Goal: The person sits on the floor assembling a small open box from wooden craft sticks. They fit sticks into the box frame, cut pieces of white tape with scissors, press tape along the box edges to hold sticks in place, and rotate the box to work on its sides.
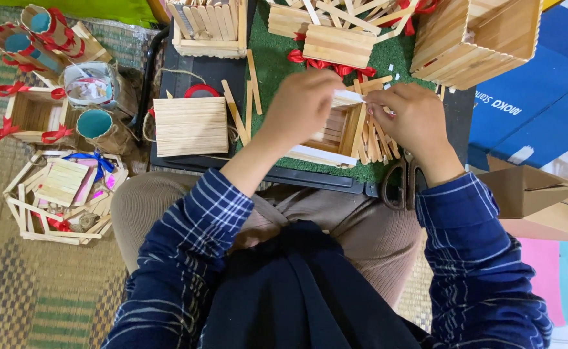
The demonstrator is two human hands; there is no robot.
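Observation:
My left hand (300,106) and my right hand (413,119) meet over a small open box of wooden craft sticks (332,139) that rests on a green mat (277,58). Between the fingertips of both hands is a short white strip (350,97), pinched at each end. Loose wooden sticks (378,143) lie fanned out under my right hand. A flat square panel of sticks (190,126) lies left of the box. Both arms wear dark blue checked sleeves.
Scissors (403,184) lie by my right wrist. Finished stick boxes (474,39) and red ribbon (329,66) crowd the far side. On the woven floor mat at left stand ribboned stick baskets (32,116), teal-lined cups (93,124) and a hexagonal stick piece (61,197). Cardboard (529,190) sits right.

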